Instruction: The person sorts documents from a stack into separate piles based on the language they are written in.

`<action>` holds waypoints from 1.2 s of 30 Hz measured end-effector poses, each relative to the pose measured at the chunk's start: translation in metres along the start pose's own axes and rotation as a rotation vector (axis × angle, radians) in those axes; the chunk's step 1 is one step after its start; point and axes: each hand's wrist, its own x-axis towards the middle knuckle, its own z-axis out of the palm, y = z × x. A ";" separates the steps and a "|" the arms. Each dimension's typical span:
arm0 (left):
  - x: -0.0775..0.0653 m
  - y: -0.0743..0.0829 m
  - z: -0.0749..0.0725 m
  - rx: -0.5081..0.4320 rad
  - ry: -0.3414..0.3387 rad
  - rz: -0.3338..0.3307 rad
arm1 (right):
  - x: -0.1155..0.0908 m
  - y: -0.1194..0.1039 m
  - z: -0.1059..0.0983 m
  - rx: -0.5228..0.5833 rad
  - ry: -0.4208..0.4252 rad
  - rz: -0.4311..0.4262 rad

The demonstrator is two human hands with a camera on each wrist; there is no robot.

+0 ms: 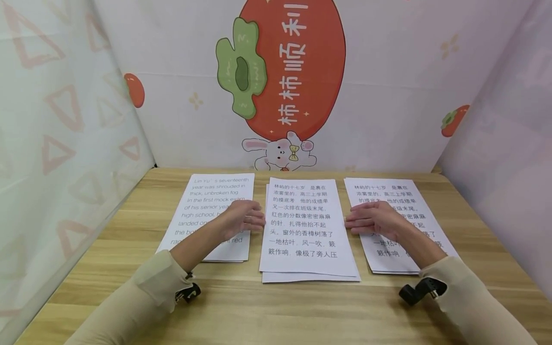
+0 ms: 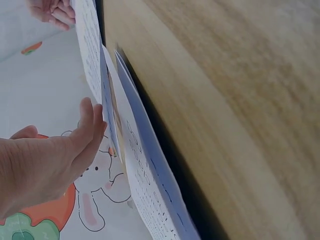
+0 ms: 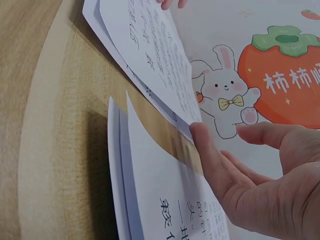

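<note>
Paper in three stacks lies on the wooden worktop (image 1: 129, 230); the middle stack (image 1: 304, 230) sits between the hands; the left hand (image 1: 243, 218) rests flat on the left stack (image 1: 207, 206), fingers straight, tips at the middle stack's edge; the right hand (image 1: 373, 220) lies flat on the right stack (image 1: 414, 249), fingertips meeting the opposite edge.

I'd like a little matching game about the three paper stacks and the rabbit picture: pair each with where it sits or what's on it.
Things:
1. left stack
2. middle stack
3. right stack
4. rabbit picture

Descriptions:
A. on the back wall
B. English text, left hand resting on it
C. between both hands, uncovered
D. Chinese text, right hand resting on it

Pairs: 1-B, 2-C, 3-D, 4-A
</note>
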 end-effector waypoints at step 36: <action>0.009 -0.007 0.019 0.140 -0.008 0.059 | 0.007 0.004 0.025 -0.254 0.039 -0.061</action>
